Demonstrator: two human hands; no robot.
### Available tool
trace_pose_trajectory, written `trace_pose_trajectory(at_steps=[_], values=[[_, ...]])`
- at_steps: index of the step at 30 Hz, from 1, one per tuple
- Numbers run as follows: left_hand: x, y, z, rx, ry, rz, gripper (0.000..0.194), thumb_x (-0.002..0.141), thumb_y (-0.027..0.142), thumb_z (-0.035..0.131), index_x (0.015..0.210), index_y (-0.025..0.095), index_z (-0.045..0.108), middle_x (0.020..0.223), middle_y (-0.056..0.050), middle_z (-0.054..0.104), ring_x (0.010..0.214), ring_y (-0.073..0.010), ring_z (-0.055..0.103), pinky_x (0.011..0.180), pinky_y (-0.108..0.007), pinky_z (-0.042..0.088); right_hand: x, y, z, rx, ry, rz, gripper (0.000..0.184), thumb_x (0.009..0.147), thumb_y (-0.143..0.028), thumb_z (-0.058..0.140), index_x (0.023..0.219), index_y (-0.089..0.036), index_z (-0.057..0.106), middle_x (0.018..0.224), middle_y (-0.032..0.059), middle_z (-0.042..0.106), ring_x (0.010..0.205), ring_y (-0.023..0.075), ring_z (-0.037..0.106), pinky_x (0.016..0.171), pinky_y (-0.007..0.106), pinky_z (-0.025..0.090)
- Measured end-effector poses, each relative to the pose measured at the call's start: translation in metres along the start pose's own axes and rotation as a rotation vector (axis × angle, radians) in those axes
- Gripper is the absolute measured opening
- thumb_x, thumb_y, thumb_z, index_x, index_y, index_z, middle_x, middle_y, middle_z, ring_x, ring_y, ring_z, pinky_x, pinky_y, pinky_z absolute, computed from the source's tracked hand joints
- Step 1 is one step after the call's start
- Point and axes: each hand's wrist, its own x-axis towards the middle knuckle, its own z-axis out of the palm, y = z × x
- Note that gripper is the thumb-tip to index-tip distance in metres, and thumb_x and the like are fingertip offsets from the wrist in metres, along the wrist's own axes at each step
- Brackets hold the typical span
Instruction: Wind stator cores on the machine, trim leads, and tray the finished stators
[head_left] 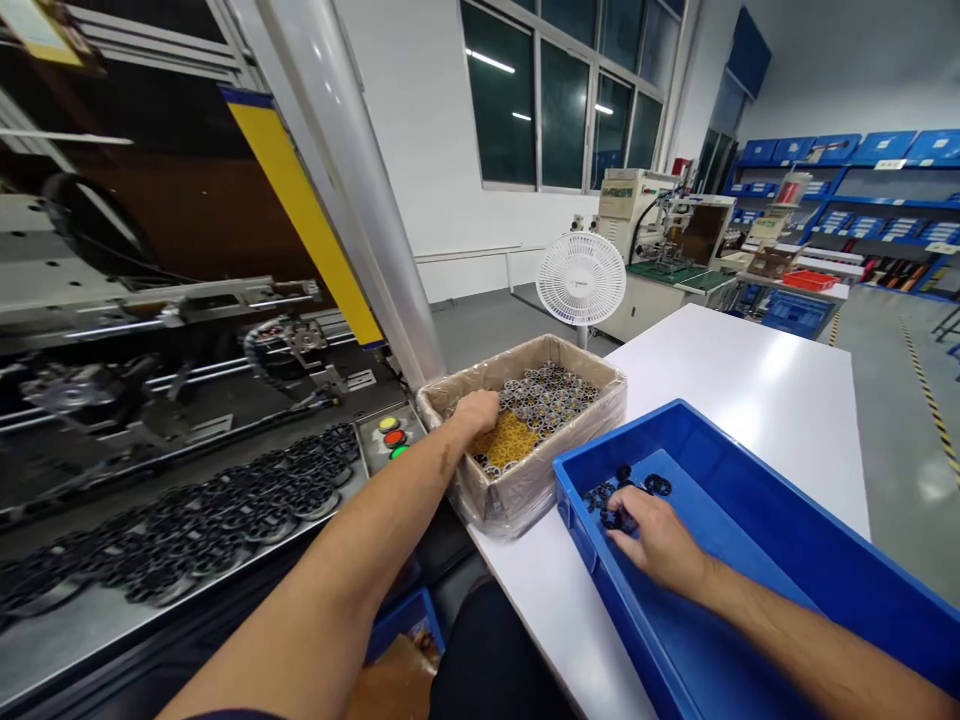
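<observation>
My left hand [478,408] reaches into a plastic-wrapped cardboard box [559,455], its fingers curled down over the left side of the contents. Several small silver-and-black spoked rings [551,390] fill the box, with a patch of yellow spoked rings [510,437] beside my hand. What the left fingertips touch is hidden. Inside a blue plastic bin [780,510], my right hand [660,535] is closed around small black rings [616,518], thumb and fingers bent about them. More black rings [658,485] lie on the bin floor just beyond its fingers.
At left, a machine ledge carries a long heap of black rings [247,515]. A panel with yellow, red and green buttons [394,438] sits beside the box. A white fan [581,280] stands behind the white table [750,370]. A slanted metal post [360,180] rises nearby.
</observation>
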Motion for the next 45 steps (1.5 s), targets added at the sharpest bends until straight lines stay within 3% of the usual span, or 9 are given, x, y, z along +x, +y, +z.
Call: trace_pose_trajectory(at_steps=[3, 6, 9, 12, 16, 20, 23, 32, 45], values=[[-0.023, 0.008, -0.016, -0.114, 0.047, 0.077, 0.025, 0.091, 0.035, 0.066, 0.104, 0.014, 0.067, 0.104, -0.007, 0.070, 0.095, -0.0211, 0.069, 0.083, -0.040, 0.057, -0.001, -0.014, -0.012, 0.011, 0.116, -0.047, 0.039, 0.082, -0.019, 0.073, 0.118, -0.016, 0.059, 0.098, 0.0089, 0.070, 0.084, 0.0213, 0.068, 0.079, 0.036, 0.058], [-0.071, 0.014, -0.021, -0.292, 0.103, 0.218, 0.026, 0.086, 0.039, 0.069, 0.078, 0.014, 0.067, 0.091, -0.007, 0.075, 0.092, -0.0237, 0.071, 0.086, -0.038, 0.055, -0.006, -0.036, -0.027, 0.075, 0.261, -0.222, 0.038, 0.086, -0.026, 0.073, 0.119, -0.014, 0.060, 0.104, 0.0131, 0.070, 0.095, 0.0232, 0.068, 0.085, 0.037, 0.058], [-0.142, 0.022, -0.008, -0.579, 0.109, 0.375, 0.033, 0.083, 0.049, 0.067, 0.092, 0.017, 0.066, 0.106, -0.008, 0.074, 0.093, -0.0215, 0.071, 0.081, -0.032, 0.057, -0.011, -0.061, -0.039, 0.185, 0.384, -0.369, 0.036, 0.086, -0.022, 0.073, 0.119, -0.013, 0.062, 0.104, 0.0142, 0.070, 0.096, 0.0222, 0.068, 0.083, 0.034, 0.059], [-0.210, 0.040, 0.015, -1.340, -0.089, 0.516, 0.048, 0.075, 0.041, 0.078, 0.114, 0.018, 0.064, 0.107, -0.010, 0.073, 0.080, -0.0202, 0.073, 0.072, -0.032, 0.060, -0.017, -0.081, -0.045, 0.264, 0.392, -0.376, 0.039, 0.085, -0.019, 0.075, 0.121, -0.014, 0.062, 0.105, 0.0140, 0.069, 0.096, 0.0208, 0.067, 0.079, 0.030, 0.059], [-0.256, 0.064, 0.041, -1.729, -0.268, 0.500, 0.037, 0.077, 0.029, 0.080, 0.111, 0.018, 0.072, 0.085, -0.006, 0.075, 0.074, -0.0161, 0.071, 0.069, -0.025, 0.058, -0.024, -0.095, -0.045, 0.268, 0.388, -0.418, 0.036, 0.085, -0.023, 0.075, 0.119, -0.017, 0.064, 0.103, 0.0114, 0.066, 0.092, 0.0198, 0.065, 0.078, 0.032, 0.058], [-0.271, 0.073, 0.048, -1.816, -0.311, 0.384, 0.051, 0.063, 0.020, 0.089, 0.111, 0.019, 0.073, 0.086, -0.004, 0.078, 0.076, -0.0162, 0.073, 0.072, -0.025, 0.059, -0.029, -0.102, -0.044, 0.262, 0.368, -0.445, 0.035, 0.087, -0.027, 0.074, 0.118, -0.018, 0.063, 0.097, 0.0086, 0.064, 0.087, 0.0188, 0.064, 0.075, 0.032, 0.057], [-0.278, 0.076, 0.048, -1.801, -0.257, 0.331, 0.052, 0.059, 0.015, 0.090, 0.109, 0.018, 0.075, 0.087, -0.003, 0.080, 0.080, -0.0163, 0.074, 0.075, -0.022, 0.060, -0.033, -0.108, -0.044, 0.240, 0.342, -0.479, 0.034, 0.088, -0.024, 0.072, 0.119, -0.017, 0.062, 0.097, 0.0096, 0.064, 0.086, 0.0192, 0.063, 0.073, 0.033, 0.056], [-0.287, 0.076, 0.048, -1.863, -0.217, 0.438, 0.044, 0.064, 0.003, 0.084, 0.104, 0.021, 0.078, 0.089, -0.002, 0.081, 0.086, -0.0153, 0.076, 0.077, -0.016, 0.059, -0.034, -0.115, -0.044, 0.231, 0.313, -0.566, 0.034, 0.087, -0.011, 0.064, 0.121, -0.015, 0.059, 0.100, 0.0121, 0.064, 0.090, 0.0210, 0.063, 0.076, 0.037, 0.057], [-0.286, 0.077, 0.049, -1.916, -0.258, 0.438, 0.046, 0.063, 0.000, 0.083, 0.101, 0.025, 0.079, 0.087, 0.000, 0.081, 0.083, -0.0140, 0.077, 0.074, -0.014, 0.059, -0.031, -0.107, -0.044, 0.122, 0.312, -0.662, 0.028, 0.092, -0.018, 0.064, 0.117, -0.008, 0.060, 0.094, 0.0158, 0.066, 0.088, 0.0224, 0.063, 0.074, 0.038, 0.058]])
